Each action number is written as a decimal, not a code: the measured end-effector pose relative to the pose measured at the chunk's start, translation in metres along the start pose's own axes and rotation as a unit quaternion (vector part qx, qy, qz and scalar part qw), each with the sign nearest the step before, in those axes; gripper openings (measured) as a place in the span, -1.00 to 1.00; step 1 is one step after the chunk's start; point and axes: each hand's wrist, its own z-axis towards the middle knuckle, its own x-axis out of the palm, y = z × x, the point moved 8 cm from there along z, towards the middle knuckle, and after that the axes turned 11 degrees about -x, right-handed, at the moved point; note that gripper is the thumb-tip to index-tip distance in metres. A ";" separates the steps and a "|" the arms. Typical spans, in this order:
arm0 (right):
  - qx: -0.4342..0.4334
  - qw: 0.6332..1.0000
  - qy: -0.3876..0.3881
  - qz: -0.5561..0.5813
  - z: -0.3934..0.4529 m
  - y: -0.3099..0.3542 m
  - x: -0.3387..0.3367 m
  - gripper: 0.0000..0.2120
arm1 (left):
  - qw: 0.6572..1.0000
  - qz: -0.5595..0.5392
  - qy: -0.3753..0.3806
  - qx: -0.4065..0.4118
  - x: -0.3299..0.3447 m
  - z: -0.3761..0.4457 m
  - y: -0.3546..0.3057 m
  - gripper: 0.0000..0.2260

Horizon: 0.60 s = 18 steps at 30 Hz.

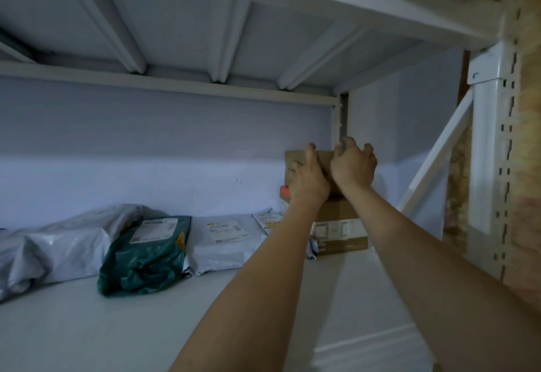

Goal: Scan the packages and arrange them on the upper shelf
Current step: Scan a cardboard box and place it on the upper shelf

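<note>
A small brown cardboard box (pixel 294 158) sits on top of a stack in the back right corner of the shelf (pixel 117 327). My left hand (pixel 308 180) grips its front, with one finger hooked over the top edge. My right hand (pixel 352 168) is at the box's right end, its fingers loosely curled and spread above the top edge, closing on nothing I can see. Under it lies a larger labelled cardboard box (pixel 341 235), and an orange item (pixel 284 191) pokes out at the stack's left. My forearms hide much of the stack.
Along the back wall lie a white mailer (pixel 219 243), a dark green mailer (pixel 146 251) and crumpled grey bags (pixel 52 248). A white diagonal brace (pixel 433 161) and a slotted upright (pixel 497 166) stand at the right. The ribbed underside of another shelf (pixel 205 20) is overhead.
</note>
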 end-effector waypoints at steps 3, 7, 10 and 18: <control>0.023 1.000 0.001 0.011 -0.008 0.000 -0.001 -0.58 | 0.999 0.003 0.023 -0.036 -0.004 -0.001 0.012 -0.45; 0.140 0.987 -0.014 0.076 -0.032 -0.011 -0.008 -0.45 | 0.994 0.001 0.062 -0.093 -0.008 -0.006 0.039 -0.50; 0.261 0.961 0.025 0.090 -0.062 -0.030 -0.004 -0.26 | 0.988 0.008 0.108 -0.107 0.003 -0.021 0.055 -0.36; 0.316 0.939 0.074 0.116 -0.104 -0.047 0.017 -0.37 | 0.984 -0.007 0.158 -0.088 0.021 -0.042 0.076 -0.71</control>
